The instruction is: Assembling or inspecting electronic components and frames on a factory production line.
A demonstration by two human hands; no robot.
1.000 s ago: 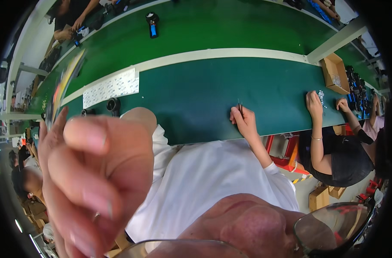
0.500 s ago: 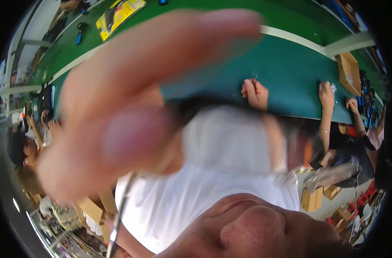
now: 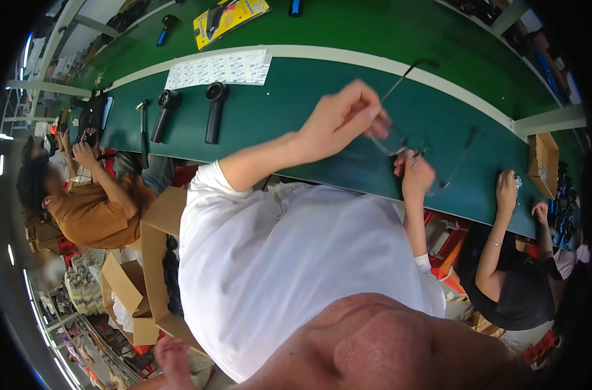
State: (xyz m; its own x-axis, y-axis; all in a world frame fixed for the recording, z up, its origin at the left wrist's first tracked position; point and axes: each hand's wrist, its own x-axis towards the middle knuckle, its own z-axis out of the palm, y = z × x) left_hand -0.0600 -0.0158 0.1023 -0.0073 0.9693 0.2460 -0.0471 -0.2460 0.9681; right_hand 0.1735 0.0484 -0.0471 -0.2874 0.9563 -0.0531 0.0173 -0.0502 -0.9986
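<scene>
My left hand is raised over the green worktable, its fingers closed on a pair of thin-framed eyeglasses. One dark temple arm sticks up and away from the fingers, and the frame hangs to the right, partly blurred. My right hand is near the table's front edge, just under the lenses. Its fingers are pinched together around something small and dark that I cannot make out. Left of my hands lie two black handheld fan-shaped devices and a hammer.
A white printed sheet lies at the back of the table. On the green shelf beyond are a yellow package and a small black-and-blue tool. Co-workers sit at left and right. Cardboard boxes stand left of me.
My left hand has moved from close before the camera down over the table, bringing the eyeglasses with it. My right hand has shifted slightly right and nearer. The view has turned somewhat.
</scene>
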